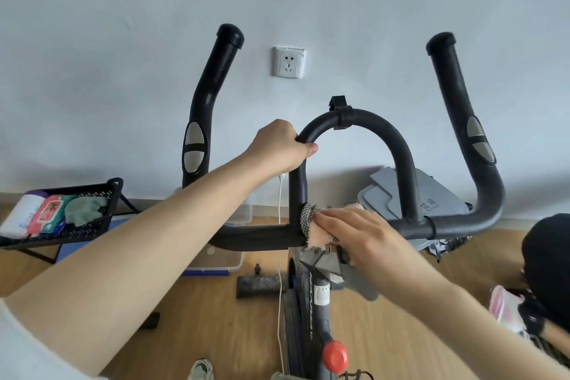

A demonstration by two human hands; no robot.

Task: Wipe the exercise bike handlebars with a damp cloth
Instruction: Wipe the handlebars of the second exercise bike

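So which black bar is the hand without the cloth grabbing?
The middle loop: the left hand grips its left side. The two tall outer bars are untouched.

Pale grey wall, white socket (centre), wooden floor; black mesh rack left, grey bin right
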